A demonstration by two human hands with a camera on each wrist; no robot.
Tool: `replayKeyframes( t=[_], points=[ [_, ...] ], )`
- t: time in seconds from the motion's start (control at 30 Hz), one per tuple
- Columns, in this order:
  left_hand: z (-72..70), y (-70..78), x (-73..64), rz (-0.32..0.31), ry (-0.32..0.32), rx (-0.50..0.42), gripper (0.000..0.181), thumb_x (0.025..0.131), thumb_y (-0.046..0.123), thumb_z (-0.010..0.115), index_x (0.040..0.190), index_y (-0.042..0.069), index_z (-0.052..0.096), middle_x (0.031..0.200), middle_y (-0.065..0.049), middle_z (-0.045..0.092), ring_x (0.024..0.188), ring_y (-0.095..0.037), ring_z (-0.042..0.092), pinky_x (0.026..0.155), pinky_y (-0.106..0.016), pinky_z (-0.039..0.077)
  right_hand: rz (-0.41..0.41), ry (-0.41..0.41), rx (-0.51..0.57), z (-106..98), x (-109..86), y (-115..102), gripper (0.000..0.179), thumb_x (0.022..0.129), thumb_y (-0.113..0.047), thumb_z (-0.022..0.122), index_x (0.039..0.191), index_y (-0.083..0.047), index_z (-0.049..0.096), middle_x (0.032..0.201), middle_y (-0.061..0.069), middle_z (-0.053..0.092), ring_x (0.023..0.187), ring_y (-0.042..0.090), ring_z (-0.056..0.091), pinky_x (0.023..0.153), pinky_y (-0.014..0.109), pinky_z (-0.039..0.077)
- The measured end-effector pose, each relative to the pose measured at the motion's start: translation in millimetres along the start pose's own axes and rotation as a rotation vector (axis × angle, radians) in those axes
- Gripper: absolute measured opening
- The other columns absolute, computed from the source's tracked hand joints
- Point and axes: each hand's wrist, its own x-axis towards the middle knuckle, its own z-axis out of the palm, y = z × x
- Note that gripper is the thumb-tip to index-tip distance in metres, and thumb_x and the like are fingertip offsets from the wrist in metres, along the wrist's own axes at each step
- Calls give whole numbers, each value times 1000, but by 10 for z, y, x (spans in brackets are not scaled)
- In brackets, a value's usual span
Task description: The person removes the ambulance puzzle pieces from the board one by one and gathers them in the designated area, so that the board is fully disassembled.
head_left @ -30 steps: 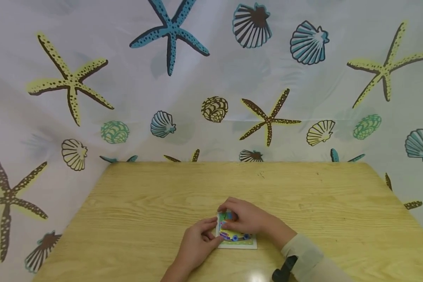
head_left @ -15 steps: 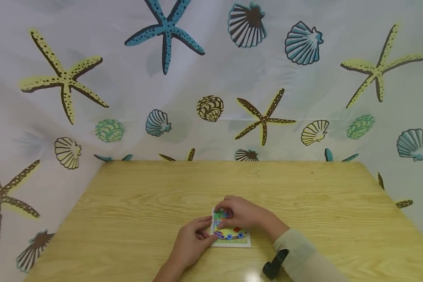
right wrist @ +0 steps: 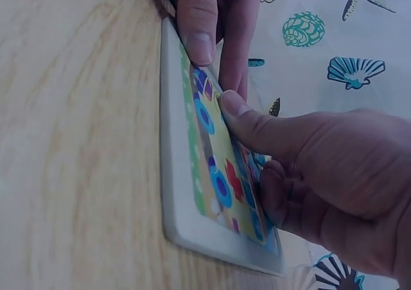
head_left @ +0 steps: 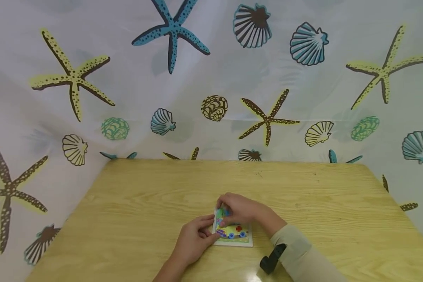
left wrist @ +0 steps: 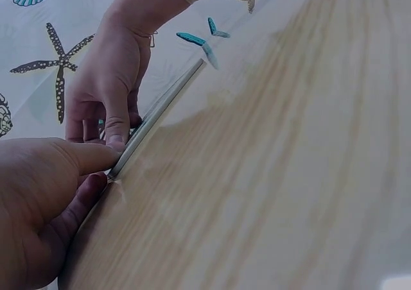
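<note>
an ambulance picture board [head_left: 232,245] on the near side of the bench [head_left: 144,215], close to six o'clock.

the work looks well along: the yellow ambulance [head_left: 230,229], its red cross [head_left: 239,228] and two blue wheels [head_left: 231,235] show in place, and no gap is plain in the uncovered part; anything left would likely lie toward eleven or twelve o'clock, hidden beneath the right hand [head_left: 240,207]. the board's white rim [right wrist: 178,174] seems to make a shallow tray with the picture [right wrist: 222,145] inside; whether that is separate pieces or one sheet, the views do not settle. the left hand [head_left: 194,238] grips the rim between eight and nine o'clock. the right hand curls down from twelve o'clock onto the picture; whether it pinches a piece cannot be told.
</note>
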Motion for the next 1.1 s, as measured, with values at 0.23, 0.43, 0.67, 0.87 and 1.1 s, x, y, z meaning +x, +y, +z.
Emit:
replayKeyframes(
  t=[0.23,0.43,0.67,0.87,1.1],
  points=[
    [11,16,-4,5,2,2,46,85,15,79,125,-4,66,132,-14,64,77,-5,61,67,-17,54,55,76,184,34,-55,31,26,92,-23,74,112,-15,60,105,-3,62,78,9,58,69,24,50],
    [16,24,-1,-24,27,34,46,85,16,80,127,1,66,125,-10,67,76,-6,61,66,-18,53,96,196,319,116,-111,76,16,95,-22,69,109,-16,63,96,-2,67,82,8,63,73,24,52],
    [29,32,10,31,28,36,33,86,13,79,116,2,72,131,-15,64,78,-7,61,68,-17,53,110,268,519,134,-206,104,20,98,-15,65,116,-8,67,98,7,64,82,15,66,73,27,56],
    [28,21,-4,76,28,64,23,86,15,78,105,2,77,131,-16,64,82,-8,61,69,-17,53,200,274,703,146,-277,125,22,98,-15,64,117,-5,69,101,12,62,84,17,72,75,30,60],
    [53,-1,4,82,34,77,23,86,15,79,105,2,77,133,-14,64,81,-7,60,69,-18,53,330,340,886,128,-437,169,28,98,-15,65,121,1,66,107,14,62,84,15,72,78,29,60]
  ],
)
